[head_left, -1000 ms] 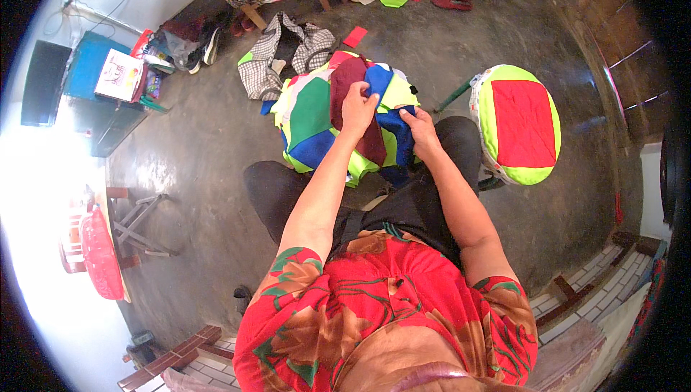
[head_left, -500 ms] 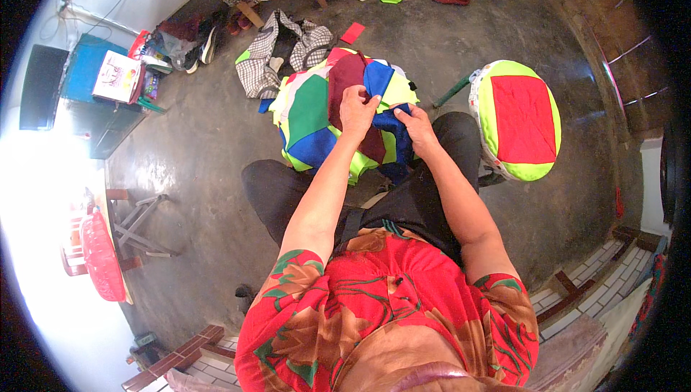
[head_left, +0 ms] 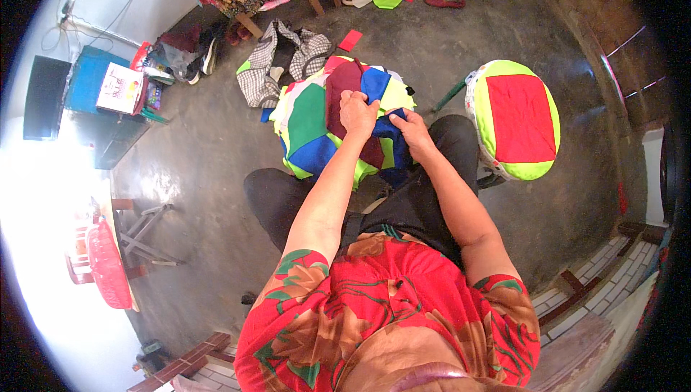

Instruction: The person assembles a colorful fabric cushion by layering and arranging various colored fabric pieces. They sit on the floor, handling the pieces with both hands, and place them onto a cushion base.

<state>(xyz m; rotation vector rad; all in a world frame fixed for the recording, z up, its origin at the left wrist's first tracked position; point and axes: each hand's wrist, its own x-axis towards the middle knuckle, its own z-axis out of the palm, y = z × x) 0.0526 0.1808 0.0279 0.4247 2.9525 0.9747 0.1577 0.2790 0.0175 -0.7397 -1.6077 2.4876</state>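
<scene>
Fingers (head_left: 351, 101) of our left hand (head_left: 358, 113) are curled shut on a fold of the patchwork cloth (head_left: 317, 122), pinching the maroon panel near its top edge. Right hand (head_left: 409, 131) sits just beside it, fingers closed on the blue patch at the cloth's right side. Both grips look like pinches, not flat presses.

Cloth lies bunched across our knees, draped toward the concrete floor (head_left: 201, 154), panels of green, blue, yellow-green, maroon. We judge it soft and light: no stiffness, it sags and creases wherever unsupported. Not fragile, not slippery by the look, though stitched seams between panels are probably the firmest hold. Best grip is likely along a seam or a hemmed edge, two hands apart so it doesn't fold on itself. Pinching mid-panel will just gather slack.

Nearby: round cushion (head_left: 515, 120) with red square on yellow-green cover, to our right, not touching the cloth as far as we can tell. Checked garment (head_left: 277, 61) lies on the floor just beyond the cloth. Red plastic chair (head_left: 108, 262) far left, well apart.
</scene>
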